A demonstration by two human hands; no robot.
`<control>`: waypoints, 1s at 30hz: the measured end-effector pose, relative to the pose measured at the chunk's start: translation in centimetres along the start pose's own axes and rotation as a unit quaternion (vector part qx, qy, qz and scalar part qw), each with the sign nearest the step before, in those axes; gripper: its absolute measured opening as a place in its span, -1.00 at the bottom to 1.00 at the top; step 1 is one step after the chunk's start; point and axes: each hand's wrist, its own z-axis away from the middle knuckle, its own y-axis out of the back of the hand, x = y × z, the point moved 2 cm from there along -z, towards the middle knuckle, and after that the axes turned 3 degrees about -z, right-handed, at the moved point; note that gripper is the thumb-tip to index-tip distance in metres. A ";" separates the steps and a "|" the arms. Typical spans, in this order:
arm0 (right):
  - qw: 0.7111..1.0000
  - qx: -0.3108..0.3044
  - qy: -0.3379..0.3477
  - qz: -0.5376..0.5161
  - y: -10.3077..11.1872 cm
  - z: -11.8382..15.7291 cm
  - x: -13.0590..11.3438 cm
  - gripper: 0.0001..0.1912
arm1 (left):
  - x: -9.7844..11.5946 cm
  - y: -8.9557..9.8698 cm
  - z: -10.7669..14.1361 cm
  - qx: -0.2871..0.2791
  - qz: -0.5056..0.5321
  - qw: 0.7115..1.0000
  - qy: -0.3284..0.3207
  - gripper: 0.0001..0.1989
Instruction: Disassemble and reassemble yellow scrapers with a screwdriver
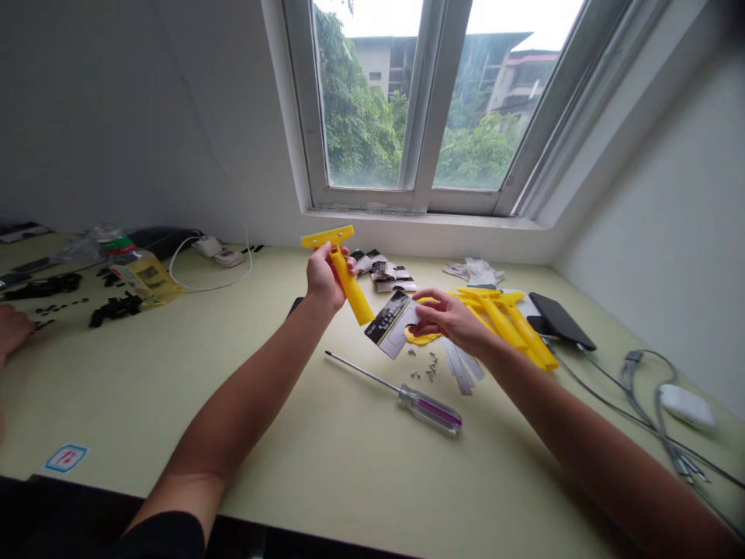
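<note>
A yellow scraper (351,289) with a wide head is gripped in my left hand (324,278), its handle slanting down to the right. My right hand (447,317) pinches a black and white printed card (392,323) just right of the handle's end. Under and beside the right hand lie a yellow plastic piece (423,335), metal blades (459,365) and several small screws (431,368). More yellow scraper handles (509,322) are piled to its right. A screwdriver (429,408) with a clear and purple handle lies in front of both hands.
Behind the hands are more printed cards (387,272) and a white glove (475,272). A black phone (562,320), cables and a white case (687,406) lie at right. On the left are a bottle (143,273), black parts (115,309) and another person's hand (15,330).
</note>
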 end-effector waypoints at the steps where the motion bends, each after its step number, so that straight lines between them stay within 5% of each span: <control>1: 1.000 -0.001 -0.004 -0.004 -0.1 -0.1 0.2 -0.59 | -0.1 0.2 -0.1 0.005 0.002 1.000 -0.005 -0.87; 15: 0.998 -0.054 -0.021 -0.023 -1.5 0.5 1.1 -0.60 | -0.3 2.2 -2.1 0.050 0.025 0.996 -0.069 -0.81; 21: 0.999 -0.030 -0.002 -0.030 -2.2 0.8 0.7 -0.57 | -1.0 1.4 -1.2 0.029 0.015 0.995 -0.092 -0.80; 30: 0.995 -0.075 0.005 -0.063 -2.4 1.0 0.8 -0.56 | -0.9 0.6 0.1 0.001 -0.014 0.990 -0.144 -0.84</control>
